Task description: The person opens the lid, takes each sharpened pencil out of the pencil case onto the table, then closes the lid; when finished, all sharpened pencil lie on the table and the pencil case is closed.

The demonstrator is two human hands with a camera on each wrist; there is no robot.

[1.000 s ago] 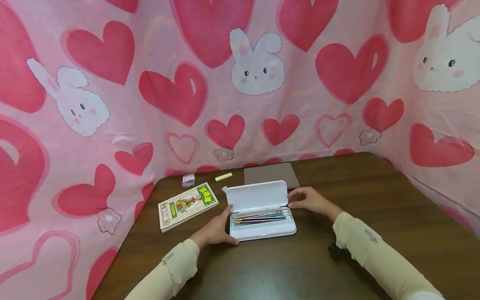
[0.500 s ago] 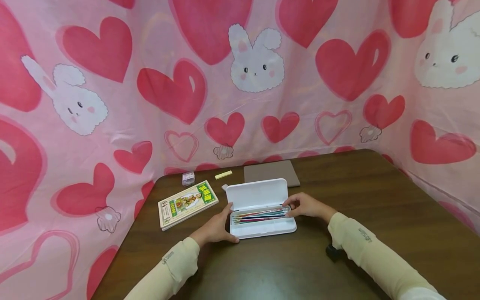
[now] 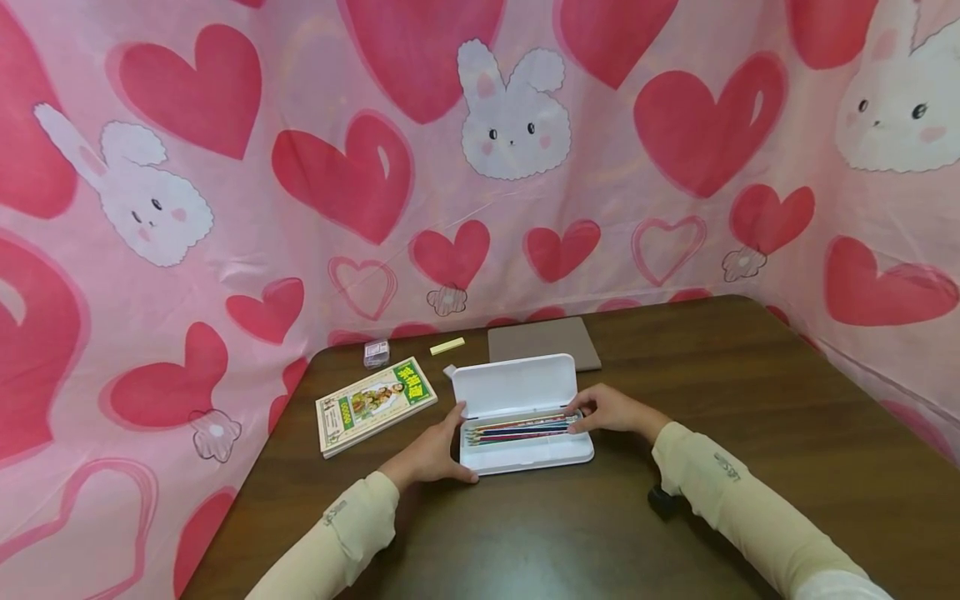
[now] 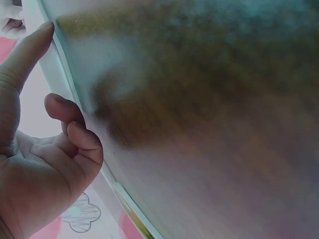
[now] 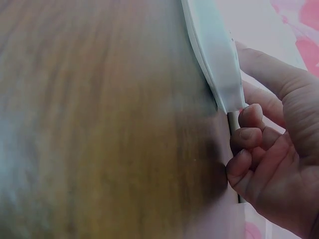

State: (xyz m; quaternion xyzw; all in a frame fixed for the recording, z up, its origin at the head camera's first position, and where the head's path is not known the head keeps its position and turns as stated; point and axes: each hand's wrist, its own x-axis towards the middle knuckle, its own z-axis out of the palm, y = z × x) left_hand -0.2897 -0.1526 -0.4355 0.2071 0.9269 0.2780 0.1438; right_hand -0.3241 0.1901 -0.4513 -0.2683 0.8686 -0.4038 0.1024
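Green-and-cream book [image 3: 377,407] lies left on the bench [image 3: 562,525]. Your left grip [image 3: 431,454] holds the left end of the white case [image 3: 498,460], lid [image 3: 516,387] up. Pencils [image 3: 517,432] lie inside. Your right grip [image 3: 611,411] is at their right ends; can't tell if it's pinching. Case looks light, stiff, likely slippery: brace by the end. Pencils probably roll, tips fragile: take them mid-barrel.

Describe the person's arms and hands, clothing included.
The pale cream-yellow fabric left sleeve and matching right sleeve each carry a small dark marking near the wrist, unreadable here. The left hand and right hand are bare. A small black object shows below the right sleeve.
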